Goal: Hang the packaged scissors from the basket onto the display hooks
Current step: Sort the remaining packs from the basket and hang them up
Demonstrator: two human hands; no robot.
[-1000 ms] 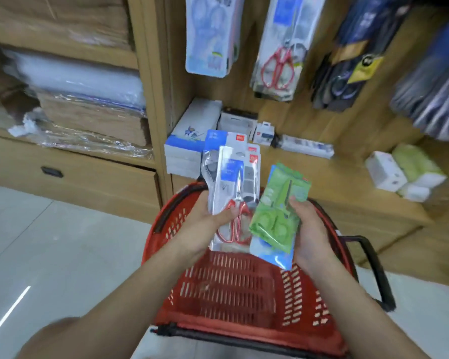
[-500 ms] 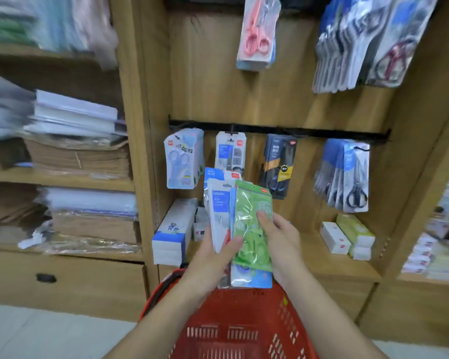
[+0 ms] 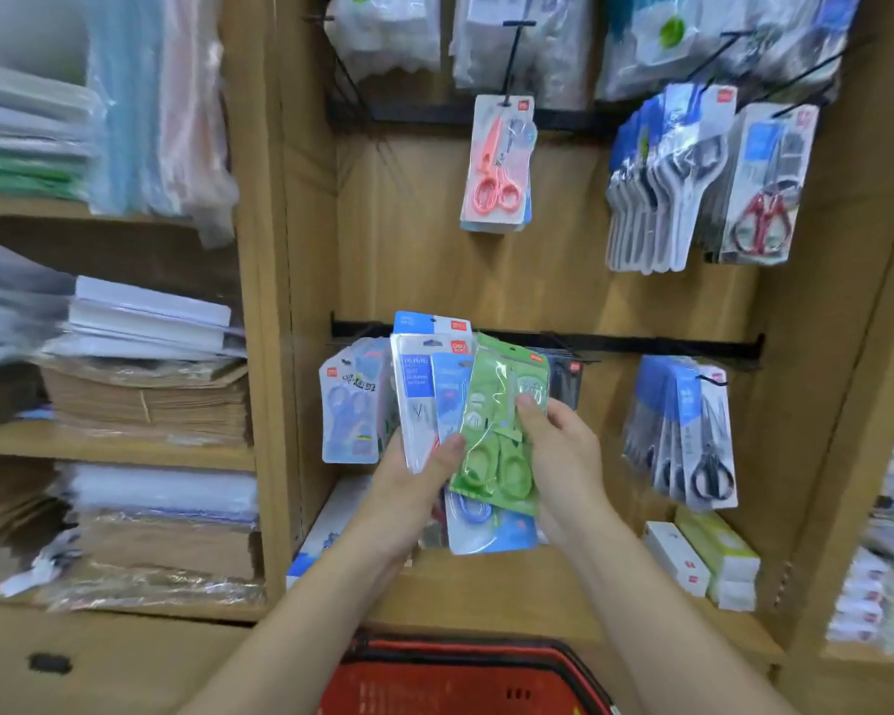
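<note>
My left hand grips a fanned stack of packaged scissors with blue and white cards, thumb across the front. My right hand pinches the green scissors pack at the front of that stack, thumb on its face. Both hands are raised in front of the lower black hook rail. The red basket sits low at the bottom edge, below my forearms. A pink scissors pack hangs alone from a hook of the upper rail.
Blue-carded scissors hang on the lower rail at left and right. More packs hang upper right. Small boxes stand on the wooden shelf. The left bay holds paper stacks and plastic folders.
The view has tilted up from the basket to the hook wall. Both hands lifted the packs from over the basket to the level of the lower rail.
</note>
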